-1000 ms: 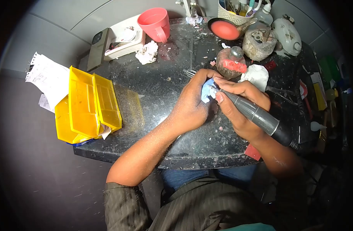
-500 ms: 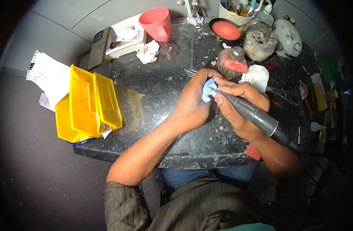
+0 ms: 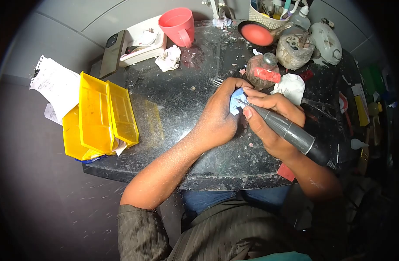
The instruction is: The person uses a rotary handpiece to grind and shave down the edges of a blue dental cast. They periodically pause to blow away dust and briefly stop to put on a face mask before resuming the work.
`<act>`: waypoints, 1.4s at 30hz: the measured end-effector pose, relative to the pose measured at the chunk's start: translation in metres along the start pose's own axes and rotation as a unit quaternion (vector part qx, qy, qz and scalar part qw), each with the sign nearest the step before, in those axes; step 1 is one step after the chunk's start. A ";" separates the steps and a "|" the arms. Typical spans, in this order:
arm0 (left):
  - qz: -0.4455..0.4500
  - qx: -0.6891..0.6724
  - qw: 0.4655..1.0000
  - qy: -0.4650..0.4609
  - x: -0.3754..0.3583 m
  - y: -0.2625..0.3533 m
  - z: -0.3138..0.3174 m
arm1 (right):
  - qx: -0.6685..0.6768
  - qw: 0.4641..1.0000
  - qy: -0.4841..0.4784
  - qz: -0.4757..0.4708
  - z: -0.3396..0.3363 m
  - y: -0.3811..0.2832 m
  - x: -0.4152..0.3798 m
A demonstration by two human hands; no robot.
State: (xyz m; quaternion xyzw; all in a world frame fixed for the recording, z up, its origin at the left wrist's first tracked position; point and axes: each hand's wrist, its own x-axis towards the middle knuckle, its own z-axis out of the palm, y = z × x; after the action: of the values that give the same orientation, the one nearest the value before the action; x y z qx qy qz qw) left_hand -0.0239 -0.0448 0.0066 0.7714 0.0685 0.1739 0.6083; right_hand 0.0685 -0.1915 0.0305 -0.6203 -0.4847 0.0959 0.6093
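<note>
My left hand [image 3: 217,114] is closed around a small light blue plaster-like piece [image 3: 236,104], held low over the dark bench. Most of that piece is hidden by my fingers. In my right hand [image 3: 274,103] lies a dark grey rotary handpiece [image 3: 288,132], gripped like a pen. Its thin metal tip meets the blue piece, and the cord end points to the lower right. The fingers of both hands come together at the piece. Fine pale dust coats my left forearm.
Just beyond my hands stand a glass burner-like jar [image 3: 262,71] and a crumpled white lump [image 3: 290,87]. Yellow bins [image 3: 95,119] are at the left edge. At the back are a red mug [image 3: 177,27], a white tray [image 3: 143,50] and a red-filled pan [image 3: 256,34].
Both hands keep almost the same pose, with the handpiece tip still at the blue piece. Pale flying specks at the lower left have shifted, and the view has moved very slightly.
</note>
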 end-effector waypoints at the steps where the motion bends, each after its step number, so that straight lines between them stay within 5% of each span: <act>1: 0.000 0.000 1.000 0.000 0.000 -0.001 0.000 | 0.002 1.000 -0.002 0.001 -0.001 -0.001 0.000; 42: -0.002 0.092 0.993 0.076 -0.003 0.002 0.002 | 0.015 1.000 -0.006 -0.003 0.002 0.003 -0.001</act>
State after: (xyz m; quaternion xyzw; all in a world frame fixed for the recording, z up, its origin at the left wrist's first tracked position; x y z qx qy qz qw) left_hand -0.0262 -0.0482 0.0073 0.8084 0.1320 0.2236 0.5283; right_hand 0.0685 -0.1904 0.0271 -0.6095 -0.4884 0.1051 0.6156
